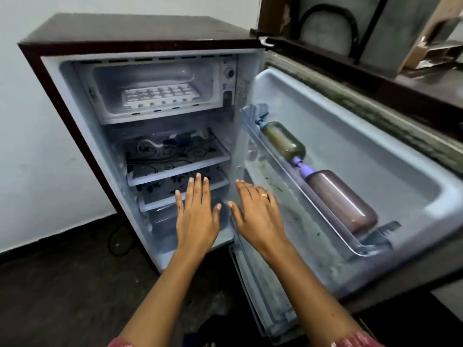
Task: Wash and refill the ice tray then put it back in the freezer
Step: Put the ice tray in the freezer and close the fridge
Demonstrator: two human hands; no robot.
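So your fridge (140, 28) is wide open, with the door (350, 136) swung out to the right side of the frame. The tray (160, 96) is in the freezer box (155, 76) at the upper middle. It's white, lying flat on the box floor near the front, and nothing is touching it. I can't tell if there's water or ice in the cells.

Neither hand is gripping anything. Your left hand (196, 216) is just below centre, palm down with the fingers straight and a bit spread, in front of the lower shelves. Your right hand (258, 216) is right beside it in the same flat, open pose, with a ring (263, 195) on one finger. The thumbs are close but not touching. Both hands are well below the tray.

Under the freezer box there's a shelf (175, 156) with a black floral print, and a white cable (150, 144) plus some dark bits at the back of it. A dial (229, 73) sits to the right of the box. The door rack (363, 250) holds two bottles, a greenish bottle (284, 141) further up and a brown bottle (343, 201) lower right, both with purple caps. There's dark floor (62, 284) at the lower left.
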